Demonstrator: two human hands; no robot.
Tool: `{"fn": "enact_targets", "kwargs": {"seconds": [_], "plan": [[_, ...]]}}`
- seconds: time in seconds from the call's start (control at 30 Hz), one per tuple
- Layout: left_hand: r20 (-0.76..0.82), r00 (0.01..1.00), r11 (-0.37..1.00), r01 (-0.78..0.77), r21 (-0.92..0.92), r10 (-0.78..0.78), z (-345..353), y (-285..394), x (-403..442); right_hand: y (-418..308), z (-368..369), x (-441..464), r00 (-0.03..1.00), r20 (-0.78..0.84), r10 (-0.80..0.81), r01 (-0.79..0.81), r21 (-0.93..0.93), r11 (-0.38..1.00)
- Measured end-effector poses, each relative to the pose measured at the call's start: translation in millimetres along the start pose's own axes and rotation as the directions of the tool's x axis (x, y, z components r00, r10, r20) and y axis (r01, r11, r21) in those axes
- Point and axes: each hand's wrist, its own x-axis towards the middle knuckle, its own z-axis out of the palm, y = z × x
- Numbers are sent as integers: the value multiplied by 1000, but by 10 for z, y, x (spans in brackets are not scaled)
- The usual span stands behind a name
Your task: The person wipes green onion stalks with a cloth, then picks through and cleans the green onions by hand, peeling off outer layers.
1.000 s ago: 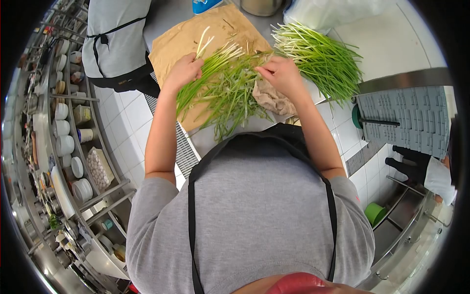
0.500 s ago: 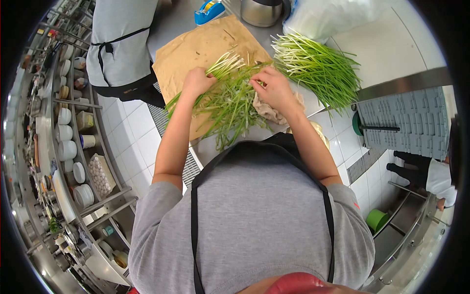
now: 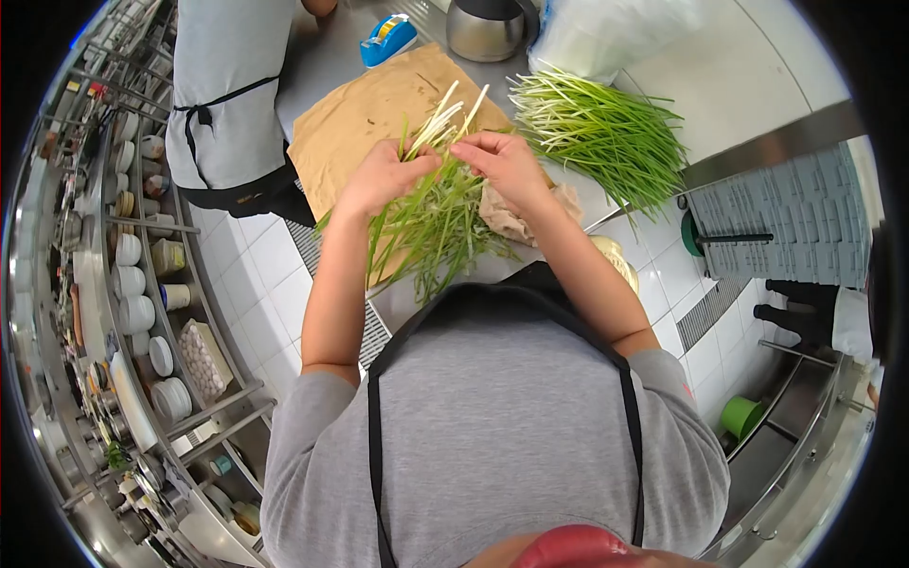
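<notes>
My left hand (image 3: 386,177) is closed round a small bunch of spring onions (image 3: 437,128), white ends pointing away from me. Close beside it, my right hand (image 3: 504,168) pinches at a single stalk with its thumb and forefinger; the white end (image 3: 479,102) rises above the fingertips. Under both hands lies a tangled heap of loose green leaves and trimmings (image 3: 440,232), partly on brown paper (image 3: 331,128) and reaching the table's near edge. A crumpled beige cloth (image 3: 507,218) sits below my right wrist. To the right spreads a large pile of spring onions (image 3: 606,137).
A blue tape dispenser (image 3: 388,40), a steel jug (image 3: 486,28) and a clear plastic bag (image 3: 620,33) stand at the back. A person in a grey top (image 3: 222,95) is at the left. Shelves of white bowls (image 3: 133,284) run along the left.
My hands have come together, the right moving left toward the bunch. A single white-ended stalk now stands apart at my right fingertips. The view has shifted slightly.
</notes>
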Motion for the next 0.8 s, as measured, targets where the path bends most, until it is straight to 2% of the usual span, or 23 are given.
{"fn": "enact_targets", "kwargs": {"seconds": [0.07, 0.17, 0.27, 0.37, 0.47, 0.5, 0.63, 0.7, 0.73, 0.77, 0.8], "plan": [[-8, 1000, 1000, -10, -15, 10, 52, -7, 1, -4, -5, -18, 998, 14, -57, 56, 43, 997], [-30, 1000, 1000, -2, 9, 3, 82, -11, -42, -67, -93, -43, 991, 15, -135, 135, -223, 965], [-31, 999, 999, 9, 50, -7, 81, 0, -99, -89, -227, 17, 950, -72, -304, 248, -416, 875], [-14, 1000, 999, 17, 46, -16, 70, 1, -150, -140, -375, 144, 866, -152, -476, 355, -482, 801], [14, 999, 999, 38, 6, -38, 14, -23, -174, -285, -478, 207, 796, -237, -557, 404, -477, 780], [21, 999, 999, 47, -13, -47, -13, -42, -187, -347, -506, 206, 780, -248, -574, 398, -511, 762], [-53, 996, 996, 72, -61, -76, -130, -148, -253, -382, -625, 257, 764, -380, -522, 354, -428, 831], [-146, 987, 997, 64, -49, -70, -273, -288, -216, -301, -607, 232, 824, -256, -505, 370, -433, 822], [-196, 980, 999, 40, 31, -33, -383, -422, -153, -242, -593, 190, 849, -195, -492, 375, -434, 819], [-241, 971, 993, 19, 115, 9, -513, -583, -57, -190, -579, 132, 909, -30, -415, 323, -580, 748], [-281, 958, 980, -2, 199, 59, -541, -554, -51, -180, -533, 98, 957, 62, -282, 224, -775, 591]]}}
